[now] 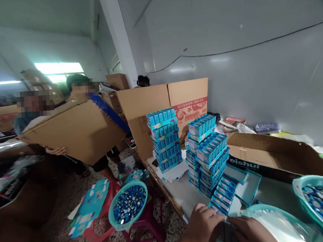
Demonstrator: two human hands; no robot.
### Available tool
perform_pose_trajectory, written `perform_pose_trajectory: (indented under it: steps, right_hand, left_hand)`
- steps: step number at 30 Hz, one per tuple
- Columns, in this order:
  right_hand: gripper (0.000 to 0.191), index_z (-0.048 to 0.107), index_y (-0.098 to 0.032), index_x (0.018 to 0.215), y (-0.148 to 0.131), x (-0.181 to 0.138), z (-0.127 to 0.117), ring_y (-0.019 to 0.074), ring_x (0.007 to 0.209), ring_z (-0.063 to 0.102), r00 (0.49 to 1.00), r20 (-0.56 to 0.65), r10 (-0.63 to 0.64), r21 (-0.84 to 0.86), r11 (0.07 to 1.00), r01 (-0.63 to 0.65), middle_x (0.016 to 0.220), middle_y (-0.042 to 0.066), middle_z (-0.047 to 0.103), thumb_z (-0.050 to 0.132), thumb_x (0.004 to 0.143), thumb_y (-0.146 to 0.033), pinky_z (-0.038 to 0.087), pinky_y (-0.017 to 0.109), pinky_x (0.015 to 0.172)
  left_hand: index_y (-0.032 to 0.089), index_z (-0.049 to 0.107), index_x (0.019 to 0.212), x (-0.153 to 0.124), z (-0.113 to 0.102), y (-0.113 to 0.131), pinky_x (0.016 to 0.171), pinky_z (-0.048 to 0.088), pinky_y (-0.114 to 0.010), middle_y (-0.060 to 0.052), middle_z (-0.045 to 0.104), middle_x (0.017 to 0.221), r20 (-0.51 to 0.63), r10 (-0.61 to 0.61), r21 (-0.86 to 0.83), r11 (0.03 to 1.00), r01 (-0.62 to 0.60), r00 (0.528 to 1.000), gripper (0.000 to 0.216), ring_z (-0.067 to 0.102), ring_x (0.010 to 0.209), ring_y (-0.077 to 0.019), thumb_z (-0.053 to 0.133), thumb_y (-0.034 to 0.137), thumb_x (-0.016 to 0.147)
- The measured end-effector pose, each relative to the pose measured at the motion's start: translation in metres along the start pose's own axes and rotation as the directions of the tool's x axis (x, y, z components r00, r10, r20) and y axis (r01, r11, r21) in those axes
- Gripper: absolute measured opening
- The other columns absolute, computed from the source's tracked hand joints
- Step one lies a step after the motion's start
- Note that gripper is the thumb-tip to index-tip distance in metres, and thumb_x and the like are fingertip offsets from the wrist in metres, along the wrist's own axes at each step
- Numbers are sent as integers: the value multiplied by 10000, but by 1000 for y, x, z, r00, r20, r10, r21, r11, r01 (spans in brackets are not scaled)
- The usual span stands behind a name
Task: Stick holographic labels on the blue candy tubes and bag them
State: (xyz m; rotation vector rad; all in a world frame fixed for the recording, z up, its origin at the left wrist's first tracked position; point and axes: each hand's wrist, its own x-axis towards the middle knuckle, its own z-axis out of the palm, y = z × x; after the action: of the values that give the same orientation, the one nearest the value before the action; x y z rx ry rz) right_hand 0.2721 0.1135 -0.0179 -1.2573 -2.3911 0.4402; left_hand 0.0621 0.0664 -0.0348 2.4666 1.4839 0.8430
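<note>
My left hand [203, 223] is at the bottom centre, its fingers bent and closed. Close by on the right is my right hand [250, 232], fingers also curled inward. Between them shows a dark, ridged thing [226, 232] that both hands seem to grip; its kind is unclear. Just beyond my fingers lies a blue display tray of small packs [224, 194], tilted against the stacks. Near it sits an opened blue tray [250, 186]. Stacked display trays of small blue boxes [212, 150] rise behind, with another stack [166, 141] farther left.
Teal basins of blue-and-silver pieces stand on a stool [128, 204] and at the right [321, 198]. A basin with clear plastic [279, 219] is beside my right hand. A cardboard carton [149, 99] stands behind the stacks. At left, a person carries a large carton [79, 130]; another person is behind.
</note>
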Motion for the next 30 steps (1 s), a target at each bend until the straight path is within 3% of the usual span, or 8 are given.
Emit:
perform_pose_trajectory:
  steps: [3,6,11,17,21,26,30]
  right_hand:
    - [269,777,-381,928,4,3,-13,242,847,739,991,130,-43,12,999,42,916,16,786,552,803,-302,560,291,743]
    - [244,776,-380,898,11,3,-22,245,841,732,989,134,-62,17,998,60,897,27,778,534,870,-374,559,313,764]
    - [283,784,-356,908,12,4,-20,255,841,727,989,124,-84,141,988,66,918,65,773,505,910,-404,573,309,753]
    - [324,794,-305,960,-5,16,-22,241,828,729,995,34,-95,261,962,83,923,79,772,518,925,-472,588,282,753]
    - [322,791,-287,1020,-6,21,-22,222,858,735,992,-15,-123,259,958,122,955,68,776,545,927,-472,588,250,779]
    - [331,799,-299,1000,-10,21,-18,227,830,742,981,-51,-185,232,954,192,916,66,780,535,929,-486,596,256,747]
    - [353,805,-297,961,-22,21,-17,210,740,729,983,-33,-179,299,937,180,838,69,767,523,933,-508,587,252,701]
  left_hand:
    - [302,658,1152,-10,-7,-7,805,433,-327,-14,733,903,-44,-39,-29,999,38,998,247,650,821,-185,529,349,946]
    - [286,645,1172,-18,-15,-9,816,437,-321,-16,742,955,-91,-60,-56,997,55,994,261,652,857,-188,507,346,959]
    - [248,619,1207,-18,-30,-6,867,465,-319,-31,736,1042,-215,29,41,999,-21,976,273,642,928,-185,537,271,949]
    - [208,639,1185,-13,-50,-5,968,469,-357,-53,730,1105,-450,150,243,969,-41,880,259,635,1049,-187,564,228,938]
    - [228,667,1121,-13,-56,-4,1062,423,-406,-24,735,1103,-518,188,311,950,-22,834,221,628,1073,-178,531,211,948]
    - [202,640,1179,-13,-59,5,1091,423,-413,-43,739,1019,-499,86,247,968,46,862,263,654,1017,-169,503,232,957]
    - [230,634,1193,-12,-54,10,1110,414,-403,-22,733,997,-398,117,238,971,-21,910,283,667,952,-145,466,241,966]
